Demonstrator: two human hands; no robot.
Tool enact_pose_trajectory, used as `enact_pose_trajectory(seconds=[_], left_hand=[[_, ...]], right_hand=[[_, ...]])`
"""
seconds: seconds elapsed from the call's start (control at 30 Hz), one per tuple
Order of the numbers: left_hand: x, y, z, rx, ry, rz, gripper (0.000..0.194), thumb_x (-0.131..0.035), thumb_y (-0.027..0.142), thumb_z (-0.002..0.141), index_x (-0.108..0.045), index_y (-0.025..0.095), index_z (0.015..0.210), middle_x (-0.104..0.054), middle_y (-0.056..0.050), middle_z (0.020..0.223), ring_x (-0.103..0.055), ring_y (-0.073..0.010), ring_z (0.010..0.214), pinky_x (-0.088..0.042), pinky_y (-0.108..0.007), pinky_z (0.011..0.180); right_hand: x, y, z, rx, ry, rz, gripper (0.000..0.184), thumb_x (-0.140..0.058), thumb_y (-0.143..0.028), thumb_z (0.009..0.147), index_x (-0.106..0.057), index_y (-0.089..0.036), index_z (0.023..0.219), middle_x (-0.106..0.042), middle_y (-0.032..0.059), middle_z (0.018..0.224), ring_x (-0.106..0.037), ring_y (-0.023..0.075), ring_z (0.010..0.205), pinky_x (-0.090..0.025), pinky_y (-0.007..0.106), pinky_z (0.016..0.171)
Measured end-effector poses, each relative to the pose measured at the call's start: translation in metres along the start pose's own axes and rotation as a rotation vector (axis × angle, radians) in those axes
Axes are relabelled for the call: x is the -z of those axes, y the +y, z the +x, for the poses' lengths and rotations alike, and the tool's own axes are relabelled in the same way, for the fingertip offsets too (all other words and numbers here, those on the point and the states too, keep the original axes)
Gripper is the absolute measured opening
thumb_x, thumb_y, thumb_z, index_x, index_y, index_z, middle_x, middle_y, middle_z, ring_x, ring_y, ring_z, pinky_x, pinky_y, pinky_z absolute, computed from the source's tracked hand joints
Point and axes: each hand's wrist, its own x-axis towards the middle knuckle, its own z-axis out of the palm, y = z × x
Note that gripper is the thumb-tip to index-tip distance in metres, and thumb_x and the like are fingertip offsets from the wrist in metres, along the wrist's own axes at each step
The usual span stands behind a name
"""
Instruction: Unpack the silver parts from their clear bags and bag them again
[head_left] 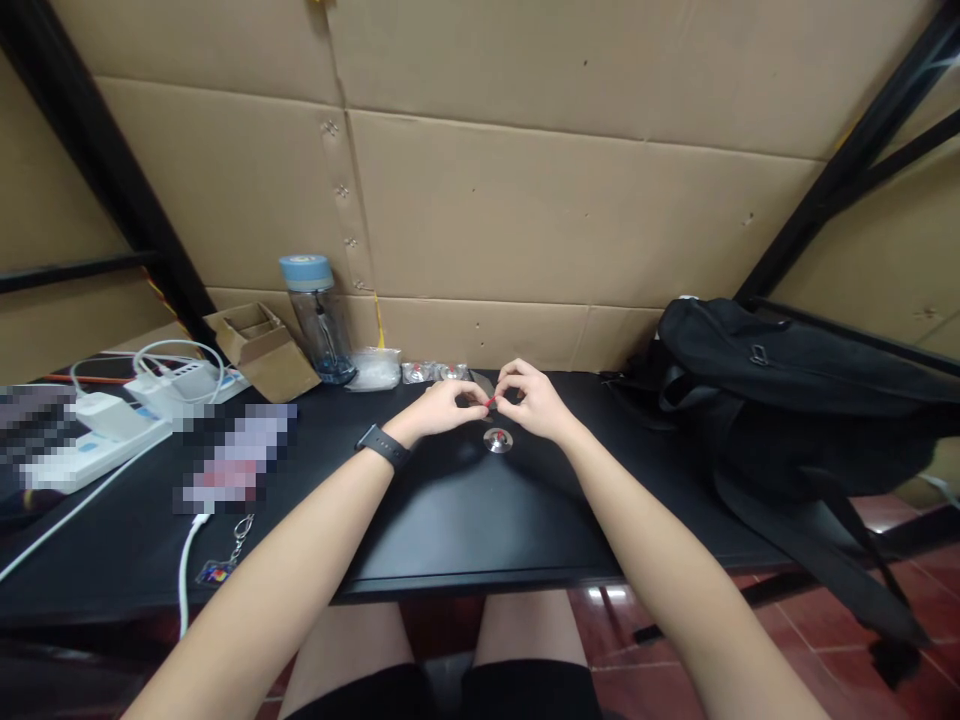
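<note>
Above the black table [457, 520], my left hand [448, 405] and my right hand [531, 402] meet with fingertips pinched. Between them shows a small red piece [491, 402], too small to name more closely; the fingers of both hands close on it. Just below the hands, a round shiny metal disc [493, 446] with a red bit at its middle lies on the tabletop, touched by neither hand. Behind my left hand sit two similar discs in clear plastic wrapping [418, 373]. A dark flat item partly shows behind the fingers.
At the back left stand a clear bottle with a blue lid [322, 320], an opened cardboard box [274, 360] and a clear plastic packet [375, 370]. Power strips [97, 450] with cables and a keychain [217, 571] lie left. A black backpack [795, 400] fills the right side.
</note>
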Motion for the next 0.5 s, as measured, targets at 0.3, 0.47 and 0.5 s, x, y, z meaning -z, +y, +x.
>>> enact_pose_trajectory(seconds=[0.3,0.47,0.5], left_hand=[[0.002,0.003,-0.005,-0.079,0.187,0.530,0.007,-0.073,0.032,0.082,-0.078,0.028,0.080,-0.072,-0.005,0.097,-0.058,-0.0284,0.104,-0.032,-0.045,0.097],[0.008,-0.003,-0.005,-0.071,0.187,0.513,0.012,-0.068,0.031,0.087,-0.077,0.027,0.080,-0.075,-0.005,0.089,-0.062,-0.0267,0.098,-0.027,-0.042,0.092],[0.009,-0.003,-0.005,-0.067,0.191,0.513,0.013,-0.067,0.030,0.089,-0.077,0.027,0.082,-0.076,-0.005,0.088,-0.062,-0.0264,0.097,-0.027,-0.041,0.091]], right_hand=[[0.012,-0.001,-0.004,-0.107,-0.485,-0.008,0.021,-0.079,-0.026,0.075,-0.075,-0.019,0.095,-0.066,-0.0005,0.081,-0.057,0.0112,0.064,-0.043,0.023,0.065],[0.008,0.001,-0.006,-0.170,-0.611,-0.043,0.006,-0.075,-0.015,0.076,-0.077,-0.018,0.081,-0.069,-0.0013,0.070,-0.061,0.0116,0.063,-0.042,0.021,0.063],[0.005,0.002,-0.006,-0.170,-0.593,-0.063,0.007,-0.074,-0.013,0.075,-0.077,-0.019,0.080,-0.069,-0.0011,0.070,-0.062,0.0118,0.063,-0.042,0.021,0.063]])
